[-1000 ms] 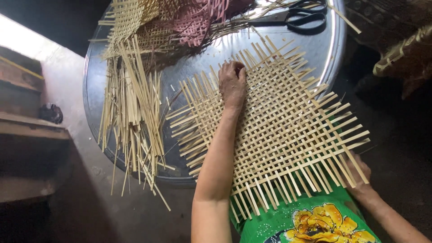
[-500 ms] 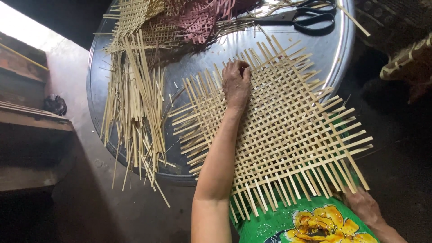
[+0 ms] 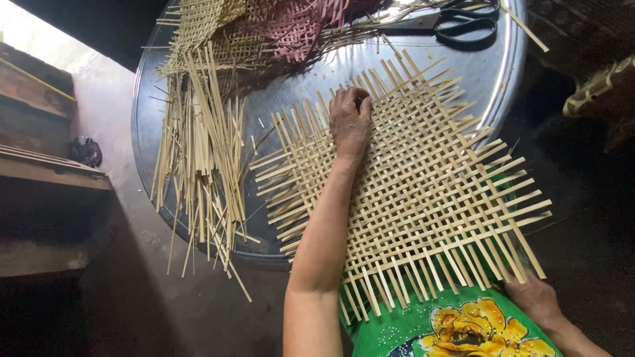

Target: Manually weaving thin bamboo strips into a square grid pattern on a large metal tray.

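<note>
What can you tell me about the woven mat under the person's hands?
The woven mat is a flat, open lattice of pale, bamboo-like strips, with loose ends sticking out all round. It lies partly on the round metal tray and partly over the person's lap. The left hand presses its far edge; the right hand touches its near corner.

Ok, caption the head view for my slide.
Left hand presses a woven bamboo mat on a metal tray.

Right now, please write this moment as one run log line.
left hand: pressing flat on pale woven bamboo-strip mat | right hand: at mat's near edge | mat on round metal tray
</note>
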